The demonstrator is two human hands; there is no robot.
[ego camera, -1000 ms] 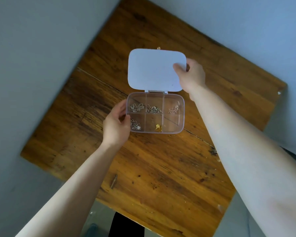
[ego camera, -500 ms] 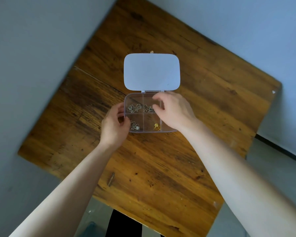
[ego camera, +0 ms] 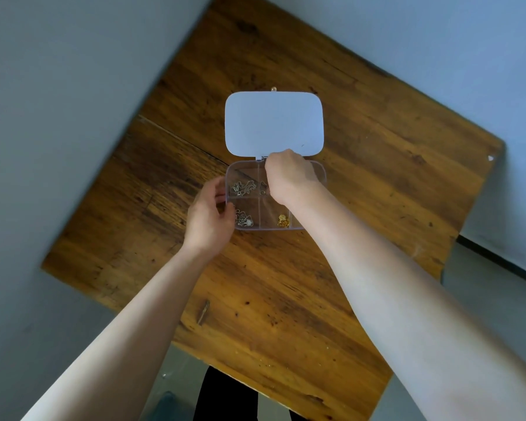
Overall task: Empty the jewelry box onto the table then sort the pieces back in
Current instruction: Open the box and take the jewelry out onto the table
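On the brown, scuffed wooden desk: one clear plastic jewelry box, divided into compartments, open, with one white rounded-rectangle lid laid back flat beyond the hinge. Two bare forearms reaching in from the near edge. Left hand cupped against the box's left wall, fingers curled round the rim, thumb near the front-left compartment. Right hand bent at the wrist, knuckles up, fingertips dipped into the far middle or far right compartments; whether pinching a piece or not, cannot tell. Four small heaps visible: silvery chain pieces far left, a few silvery bits beside the right hand, more silvery pieces near left, one gold cluster near middle.
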